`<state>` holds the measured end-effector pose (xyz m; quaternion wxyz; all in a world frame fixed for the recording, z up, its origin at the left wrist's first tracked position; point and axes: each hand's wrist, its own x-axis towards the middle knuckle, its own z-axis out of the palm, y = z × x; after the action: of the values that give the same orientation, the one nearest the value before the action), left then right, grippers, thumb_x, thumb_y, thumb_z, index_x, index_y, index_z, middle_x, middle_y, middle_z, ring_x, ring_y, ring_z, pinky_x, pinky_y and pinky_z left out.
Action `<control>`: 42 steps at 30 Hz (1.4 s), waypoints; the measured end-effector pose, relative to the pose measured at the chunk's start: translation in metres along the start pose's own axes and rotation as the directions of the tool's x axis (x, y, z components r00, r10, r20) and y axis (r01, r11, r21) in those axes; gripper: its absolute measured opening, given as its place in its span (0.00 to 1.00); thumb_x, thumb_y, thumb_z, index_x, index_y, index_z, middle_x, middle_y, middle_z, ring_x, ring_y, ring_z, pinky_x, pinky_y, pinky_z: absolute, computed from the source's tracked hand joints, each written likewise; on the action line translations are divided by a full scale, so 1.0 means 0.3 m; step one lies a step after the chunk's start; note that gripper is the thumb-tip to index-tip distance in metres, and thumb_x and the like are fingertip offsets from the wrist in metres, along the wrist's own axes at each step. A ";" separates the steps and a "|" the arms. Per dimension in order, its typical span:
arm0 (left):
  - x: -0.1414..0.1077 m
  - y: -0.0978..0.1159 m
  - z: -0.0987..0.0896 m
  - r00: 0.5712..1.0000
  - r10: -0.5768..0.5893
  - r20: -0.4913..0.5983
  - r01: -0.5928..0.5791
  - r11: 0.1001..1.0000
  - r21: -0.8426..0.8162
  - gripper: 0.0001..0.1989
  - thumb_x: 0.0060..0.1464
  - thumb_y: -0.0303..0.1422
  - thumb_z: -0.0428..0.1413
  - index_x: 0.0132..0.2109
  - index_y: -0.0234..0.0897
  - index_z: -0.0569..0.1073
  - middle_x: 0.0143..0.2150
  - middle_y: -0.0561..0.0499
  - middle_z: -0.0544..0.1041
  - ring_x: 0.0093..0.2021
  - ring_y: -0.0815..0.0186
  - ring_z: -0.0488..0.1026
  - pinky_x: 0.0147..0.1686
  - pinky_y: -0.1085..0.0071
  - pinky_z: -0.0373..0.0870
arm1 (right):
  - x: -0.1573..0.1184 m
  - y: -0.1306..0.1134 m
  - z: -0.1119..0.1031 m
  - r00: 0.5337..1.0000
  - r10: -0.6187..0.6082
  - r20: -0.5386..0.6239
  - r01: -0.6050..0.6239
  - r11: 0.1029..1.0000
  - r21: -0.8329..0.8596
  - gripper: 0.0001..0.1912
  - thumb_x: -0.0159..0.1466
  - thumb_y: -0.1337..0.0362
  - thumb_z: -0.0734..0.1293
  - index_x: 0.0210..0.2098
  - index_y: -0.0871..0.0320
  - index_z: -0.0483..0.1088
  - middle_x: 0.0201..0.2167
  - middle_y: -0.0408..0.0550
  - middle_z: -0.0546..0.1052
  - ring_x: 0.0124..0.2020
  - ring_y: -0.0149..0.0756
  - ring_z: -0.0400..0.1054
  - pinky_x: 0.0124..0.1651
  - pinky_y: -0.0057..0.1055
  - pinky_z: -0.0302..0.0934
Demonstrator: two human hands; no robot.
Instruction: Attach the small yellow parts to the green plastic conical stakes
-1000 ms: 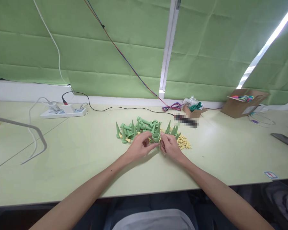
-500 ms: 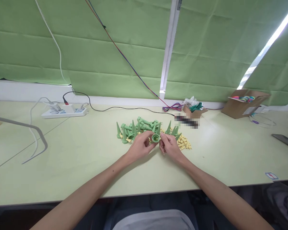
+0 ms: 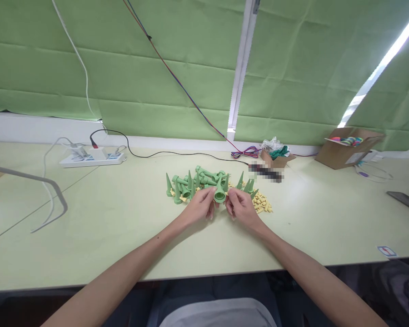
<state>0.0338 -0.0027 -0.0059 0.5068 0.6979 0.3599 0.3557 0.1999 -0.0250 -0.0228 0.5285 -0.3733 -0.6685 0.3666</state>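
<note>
Between my two hands is a green cone-shaped piece (image 3: 220,195), its round open end facing me and its tip pointing away. My left hand (image 3: 202,204) pinches the cone's left side. On the other side, my right hand (image 3: 240,206) has its fingers closed on a small yellow piece (image 3: 226,194) that touches the cone's right side. Just beyond my hands lies a pile of green cones (image 3: 206,175), some standing point up. Small yellow pieces (image 3: 263,202) are heaped to the right of my right hand.
A white power strip (image 3: 92,159) with plugs sits at the back left, near a grey curved bar (image 3: 56,186). Toward the back right are a small open carton (image 3: 277,160), a larger cardboard box (image 3: 344,152) and a dark flat object (image 3: 405,201).
The held cone has tilted, so its pointed body now shows above the open end. My left hand's fingers have shifted around its left side. My right hand has barely moved.
</note>
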 end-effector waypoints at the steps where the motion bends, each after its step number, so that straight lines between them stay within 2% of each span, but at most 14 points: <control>1: 0.000 0.004 0.000 1.000 -0.021 0.010 0.022 0.999 -0.023 0.25 0.62 0.52 0.42 0.29 0.36 0.64 0.18 0.54 0.67 0.16 0.70 0.64 0.17 0.73 0.60 | 0.000 -0.002 0.000 1.000 -0.002 0.003 0.002 1.000 -0.005 0.25 0.69 0.46 0.55 0.24 0.56 0.63 0.13 0.38 0.63 0.12 0.26 0.55 0.19 0.26 0.53; 6: 0.000 0.017 -0.008 0.995 -0.077 0.070 0.086 0.987 -0.138 0.30 0.58 0.58 0.41 0.32 0.34 0.67 0.21 0.51 0.70 0.17 0.68 0.68 0.16 0.73 0.62 | -0.002 -0.002 0.000 1.000 0.003 0.019 -0.003 1.000 -0.008 0.25 0.69 0.45 0.56 0.25 0.56 0.64 0.13 0.37 0.62 0.12 0.27 0.54 0.19 0.27 0.52; 12: -0.008 0.019 -0.010 0.993 -0.073 0.097 0.088 0.982 -0.167 0.25 0.59 0.54 0.46 0.36 0.35 0.68 0.23 0.52 0.71 0.18 0.70 0.68 0.16 0.74 0.62 | -0.001 0.002 -0.002 0.999 -0.015 0.036 0.016 1.000 -0.010 0.23 0.70 0.48 0.56 0.25 0.56 0.63 0.13 0.37 0.62 0.12 0.27 0.54 0.20 0.27 0.52; 16: -0.015 0.023 -0.009 0.994 -0.032 0.104 0.042 0.995 -0.089 0.22 0.59 0.53 0.48 0.37 0.35 0.66 0.24 0.53 0.72 0.17 0.70 0.68 0.17 0.74 0.62 | -0.001 0.005 -0.003 1.000 -0.020 0.020 0.020 1.000 -0.012 0.22 0.70 0.49 0.56 0.24 0.55 0.59 0.13 0.36 0.63 0.13 0.26 0.54 0.21 0.26 0.52; 22: -0.011 0.006 -0.013 0.995 0.020 0.096 -0.018 1.000 -0.021 0.20 0.60 0.50 0.49 0.32 0.38 0.59 0.22 0.57 0.68 0.17 0.71 0.67 0.17 0.75 0.59 | -0.001 0.012 -0.002 1.000 -0.015 0.010 0.015 0.999 -0.028 0.22 0.70 0.49 0.56 0.25 0.55 0.56 0.12 0.35 0.60 0.13 0.26 0.53 0.21 0.26 0.51; 28: -0.015 0.000 -0.010 0.992 0.102 0.068 -0.110 0.987 0.121 0.17 0.58 0.47 0.52 0.33 0.39 0.59 0.20 0.59 0.63 0.18 0.71 0.64 0.19 0.74 0.59 | 0.005 0.019 -0.005 1.000 0.010 -0.007 -0.010 0.997 -0.071 0.23 0.70 0.48 0.55 0.23 0.55 0.56 0.12 0.35 0.58 0.14 0.27 0.53 0.21 0.27 0.49; 35: -0.017 -0.013 -0.005 0.977 0.211 0.034 -0.210 0.924 0.320 0.15 0.58 0.44 0.53 0.34 0.38 0.60 0.21 0.60 0.58 0.20 0.73 0.56 0.20 0.75 0.53 | 0.009 0.035 -0.007 0.999 0.017 -0.027 -0.021 0.989 -0.145 0.26 0.70 0.47 0.55 0.21 0.55 0.55 0.10 0.37 0.58 0.14 0.28 0.52 0.21 0.28 0.49; 42: -0.016 -0.026 -0.008 0.961 0.274 0.029 -0.258 0.859 0.443 0.13 0.58 0.41 0.54 0.35 0.37 0.61 0.24 0.58 0.61 0.23 0.72 0.59 0.23 0.75 0.58 | 0.010 0.038 -0.003 0.998 0.032 -0.050 -0.040 0.987 -0.158 0.29 0.69 0.46 0.55 0.17 0.55 0.54 0.09 0.38 0.57 0.14 0.28 0.51 0.21 0.28 0.48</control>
<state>0.0282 -0.0041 -0.0134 0.2744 0.8313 0.3401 0.3433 0.2017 -0.0170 -0.0313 0.5061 -0.4349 -0.6760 0.3126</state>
